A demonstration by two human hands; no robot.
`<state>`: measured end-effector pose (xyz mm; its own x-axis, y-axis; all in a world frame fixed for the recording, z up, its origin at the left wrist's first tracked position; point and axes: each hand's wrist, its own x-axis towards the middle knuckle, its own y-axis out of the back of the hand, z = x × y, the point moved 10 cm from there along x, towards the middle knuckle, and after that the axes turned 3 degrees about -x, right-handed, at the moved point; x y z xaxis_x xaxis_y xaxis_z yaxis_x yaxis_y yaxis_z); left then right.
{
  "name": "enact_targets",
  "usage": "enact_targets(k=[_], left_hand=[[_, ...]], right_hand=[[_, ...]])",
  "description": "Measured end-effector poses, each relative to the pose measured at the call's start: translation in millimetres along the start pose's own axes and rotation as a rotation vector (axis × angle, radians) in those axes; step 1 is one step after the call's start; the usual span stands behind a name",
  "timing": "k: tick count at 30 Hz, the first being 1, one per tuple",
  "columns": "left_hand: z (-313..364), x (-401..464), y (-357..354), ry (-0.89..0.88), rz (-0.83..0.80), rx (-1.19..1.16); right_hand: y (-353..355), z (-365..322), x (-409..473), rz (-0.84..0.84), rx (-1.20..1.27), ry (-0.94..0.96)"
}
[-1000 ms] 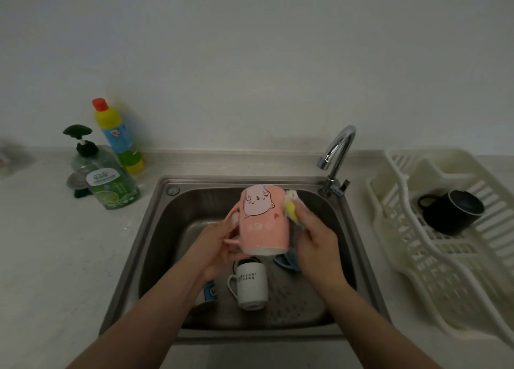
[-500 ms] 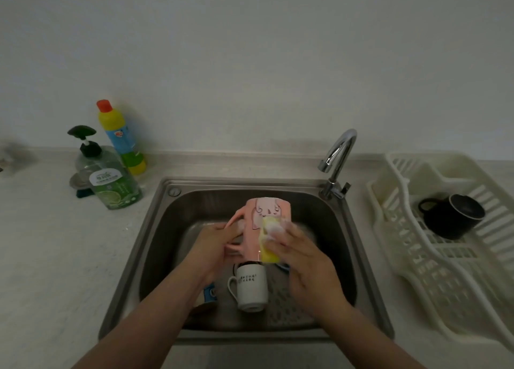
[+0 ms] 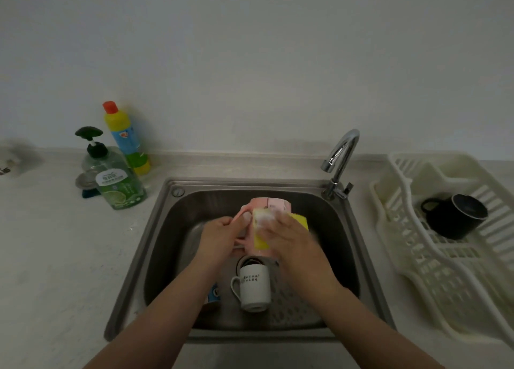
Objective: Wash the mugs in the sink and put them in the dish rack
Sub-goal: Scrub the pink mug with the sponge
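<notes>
Over the steel sink [image 3: 155, 229] my left hand [image 3: 219, 235] grips a pink mug [image 3: 271, 204] by its handle side. My right hand [image 3: 286, 235] holds a soapy yellow sponge [image 3: 261, 229] pressed against the mug's front. Both hands cover most of the mug. Below them a white mug [image 3: 254, 288] with dark lettering lies in the sink, handle to the left. A mug with blue print [image 3: 213, 293] shows partly under my left forearm. A black mug [image 3: 456, 215] lies on its side in the white dish rack [image 3: 445, 271] at the right.
A chrome faucet [image 3: 340, 157] stands at the sink's back right corner. At the back left of the counter are a green soap pump bottle [image 3: 116, 179], a yellow and blue bottle with a red cap [image 3: 125, 138] and a metal strainer [image 3: 84, 181].
The sponge has moved from the mug's right side across its front. The pink mug sank lower into the sink and turned, so its printed face is now mostly covered.
</notes>
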<state>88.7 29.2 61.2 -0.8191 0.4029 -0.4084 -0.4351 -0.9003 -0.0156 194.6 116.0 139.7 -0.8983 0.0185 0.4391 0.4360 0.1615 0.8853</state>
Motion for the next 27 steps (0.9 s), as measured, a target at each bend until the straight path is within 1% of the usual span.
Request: enact_targets(k=[2,3,6,7,9,10,12,13,15,16,17,20,21,23,25,26,27], left_hand=[[-5,2,2,0.001,-0.045,-0.022],[-7,2,1,0.002,-0.066,-0.018],[-9,-1,-2,0.004,-0.116,-0.034],[-7,-2,-4,0.002,-0.142,-0.068],[-4,-4,-5,0.005,-0.197,-0.148],[-4,-6,-6,0.010,-0.222,-0.192],[-5,-6,-8,0.017,-0.259,-0.240],[-5,-8,-11,0.017,-0.277,-0.249],[-1,-9,-20,0.003,-0.329,-0.272],[2,-10,-23,-0.007,-0.351,-0.286],[4,-10,-24,-0.012,-0.359,-0.296],[4,-8,-18,-0.029,-0.343,-0.251],[2,-7,-16,-0.030,-0.333,-0.224],[-1,-8,-17,-0.021,-0.319,-0.198],[0,-8,-18,-0.023,-0.297,-0.185],[1,-8,-17,-0.022,-0.284,-0.178],[2,-7,-15,-0.018,-0.269,-0.173]], right_hand=[[0,-14,-24,-0.036,0.042,0.046],[6,-11,-20,-0.013,0.056,0.019],[19,36,-2,0.142,0.206,-0.261],[21,41,-5,0.163,0.222,-0.296],[18,26,-25,0.142,0.205,-0.207],[15,18,-41,0.113,0.268,-0.184],[17,18,-49,0.138,0.349,-0.152],[19,27,-40,0.175,0.336,-0.193],[23,50,-18,0.202,0.441,-0.358],[26,50,-14,0.218,0.451,-0.388],[29,42,-17,0.226,0.430,-0.371],[27,9,-51,0.195,0.379,-0.192],[28,9,-50,0.185,0.359,-0.160],[35,26,-24,0.215,0.301,-0.230],[36,42,-3,0.189,0.349,-0.343],[35,37,-4,0.169,0.317,-0.337],[34,24,-13,0.144,0.238,-0.272]])
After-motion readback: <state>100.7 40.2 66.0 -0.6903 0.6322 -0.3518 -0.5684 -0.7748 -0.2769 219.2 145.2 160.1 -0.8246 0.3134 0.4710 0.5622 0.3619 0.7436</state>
